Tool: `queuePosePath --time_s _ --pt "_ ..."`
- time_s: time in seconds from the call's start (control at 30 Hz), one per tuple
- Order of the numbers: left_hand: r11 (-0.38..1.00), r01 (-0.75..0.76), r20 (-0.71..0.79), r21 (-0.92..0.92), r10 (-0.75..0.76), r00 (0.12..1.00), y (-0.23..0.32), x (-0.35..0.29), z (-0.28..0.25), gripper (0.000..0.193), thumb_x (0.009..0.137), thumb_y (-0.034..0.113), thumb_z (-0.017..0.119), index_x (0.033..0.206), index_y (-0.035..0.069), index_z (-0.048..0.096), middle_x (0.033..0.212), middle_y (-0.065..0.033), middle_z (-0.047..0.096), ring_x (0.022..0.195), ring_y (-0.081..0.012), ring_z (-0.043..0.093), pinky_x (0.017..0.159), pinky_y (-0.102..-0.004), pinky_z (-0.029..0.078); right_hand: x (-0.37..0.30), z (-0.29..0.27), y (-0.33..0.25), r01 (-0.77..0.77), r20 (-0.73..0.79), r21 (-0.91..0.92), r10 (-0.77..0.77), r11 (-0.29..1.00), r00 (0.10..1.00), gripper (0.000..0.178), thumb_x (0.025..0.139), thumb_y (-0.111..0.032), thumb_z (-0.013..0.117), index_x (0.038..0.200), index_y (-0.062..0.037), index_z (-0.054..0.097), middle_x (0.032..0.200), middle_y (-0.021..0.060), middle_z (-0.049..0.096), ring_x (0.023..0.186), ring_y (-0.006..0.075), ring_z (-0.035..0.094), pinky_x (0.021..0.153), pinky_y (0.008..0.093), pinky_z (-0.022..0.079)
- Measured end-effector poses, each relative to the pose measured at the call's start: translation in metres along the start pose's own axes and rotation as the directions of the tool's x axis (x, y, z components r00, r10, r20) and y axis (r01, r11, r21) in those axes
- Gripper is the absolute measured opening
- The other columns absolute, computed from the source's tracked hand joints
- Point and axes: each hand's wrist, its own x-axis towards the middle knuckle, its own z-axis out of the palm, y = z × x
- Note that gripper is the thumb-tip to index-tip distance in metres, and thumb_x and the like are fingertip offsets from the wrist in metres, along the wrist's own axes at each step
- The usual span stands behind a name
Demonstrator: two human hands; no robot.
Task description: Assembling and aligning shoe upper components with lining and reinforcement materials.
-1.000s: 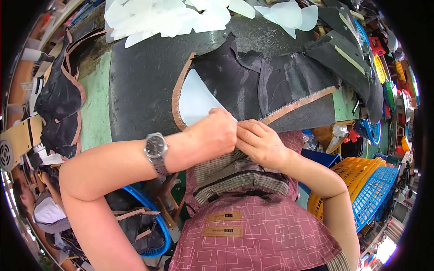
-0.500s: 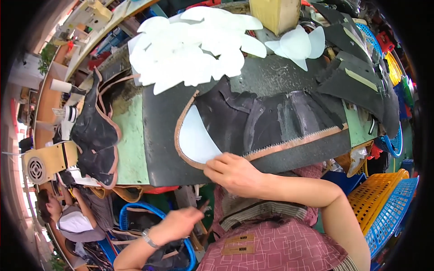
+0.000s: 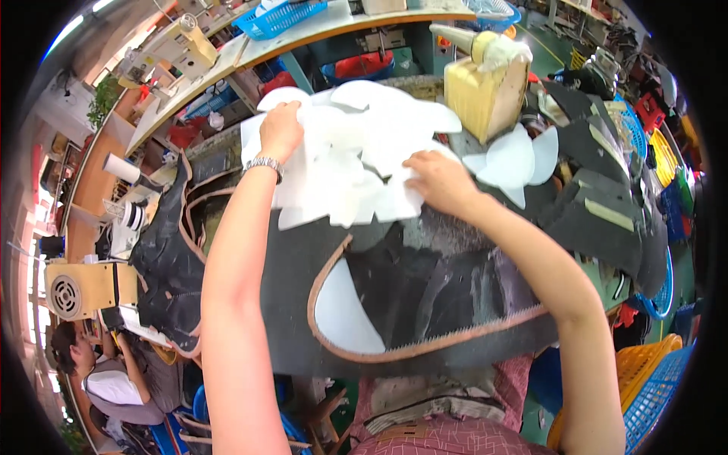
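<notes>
Both arms stretch forward over a spread pile of thin white curved pieces [image 3: 353,152] on the dark work surface. My left hand [image 3: 280,133], with a metal watch band at its wrist, has its fingers closed at the edge of a rounded white piece [image 3: 285,98] at the pile's far left. My right hand [image 3: 444,182] rests at the pile's right side, fingers slightly apart and bent onto the white sheets. Nearer me lies a black shoe-upper piece [image 3: 447,292] with a tan zigzag-stitched edge, untouched by either hand. A white curved piece [image 3: 345,315] lies inside its left end.
A yellowish block [image 3: 485,95] stands behind the pile, with a few more white pieces [image 3: 516,163] before it. Black cut parts [image 3: 599,220] are stacked at right; black uppers [image 3: 167,265] lie at left. Someone sits at lower left [image 3: 117,383]. Baskets [image 3: 652,387] stand lower right.
My right hand has let go of the stitched black upper and moved forward to the white pile. My left hand has risen from below the table edge to the pile's far left. The view has tilted up.
</notes>
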Motion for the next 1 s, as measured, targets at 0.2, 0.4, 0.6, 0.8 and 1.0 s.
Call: queuePosePath --time_s 0.2,0.4,0.6,0.8,1.0 --pt "0.807 -0.366 0.371 0.463 0.199 0.907 -0.009 0.070 0.014 0.035 0.079 0.008 0.049 0.112 0.018 0.057 0.137 -0.0136 0.034 0.127 -0.0276 0.032 0.097 -0.0444 0.032 0.049 0.026 0.008 0.228 -0.077 -0.144 -0.241 0.963 0.968 0.026 0.069 -0.013 0.060 0.093 -0.0058 0.056 0.104 0.0099 0.053 0.100 0.0250 0.051 0.082 0.0352 0.043" --pt "0.621 -0.589 0.336 0.517 0.486 0.807 -0.027 0.053 -0.010 0.010 0.072 0.008 0.055 0.082 0.008 0.058 0.092 -0.0057 0.055 0.094 -0.0219 0.051 0.073 -0.0312 0.046 0.108 0.051 0.028 0.077 -0.020 -0.219 -0.083 0.973 0.996 0.047 0.073 -0.020 0.062 0.116 -0.0065 0.050 0.124 0.0106 0.046 0.118 0.0250 0.040 0.096 0.0415 0.034" --pt "0.943 0.331 -0.430 -0.023 -0.309 0.849 -0.097 -0.052 -0.084 0.019 0.086 0.019 0.056 0.077 0.003 0.050 0.069 -0.0125 0.057 0.063 -0.0292 0.057 0.055 -0.0368 0.044 0.123 0.052 0.011 0.043 0.101 -0.201 -0.023 0.979 0.995 0.053 0.077 -0.025 0.060 0.126 -0.0094 0.044 0.133 0.0092 0.040 0.128 0.0249 0.031 0.101 0.0444 0.028" --pt "0.863 0.213 -0.260 -0.457 -0.359 0.896 -0.036 -0.052 -0.179 0.014 0.086 0.012 0.054 0.090 0.000 0.048 0.067 -0.0048 0.054 0.058 -0.0095 0.047 0.053 -0.0270 0.039 0.126 0.011 0.004 -0.158 0.408 -0.065 0.171 0.985 0.897 0.062 0.082 -0.043 0.054 0.130 -0.0088 0.040 0.137 0.0140 0.035 0.129 0.0282 0.030 0.103 0.0404 0.028" --pt "0.433 0.186 0.142 -0.882 -0.132 0.981 0.030 -0.088 -0.201 0.026 0.087 0.007 0.053 0.112 0.000 0.049 0.092 -0.0038 0.061 0.082 -0.0082 0.056 0.072 -0.0211 0.045 0.097 -0.065 -0.126 -0.110 0.149 0.869 -0.042 0.482 0.988 0.038 0.085 -0.024 0.058 0.116 -0.0032 0.054 0.100 0.0063 0.060 0.083 0.0113 0.054 0.071 0.0235 0.043"
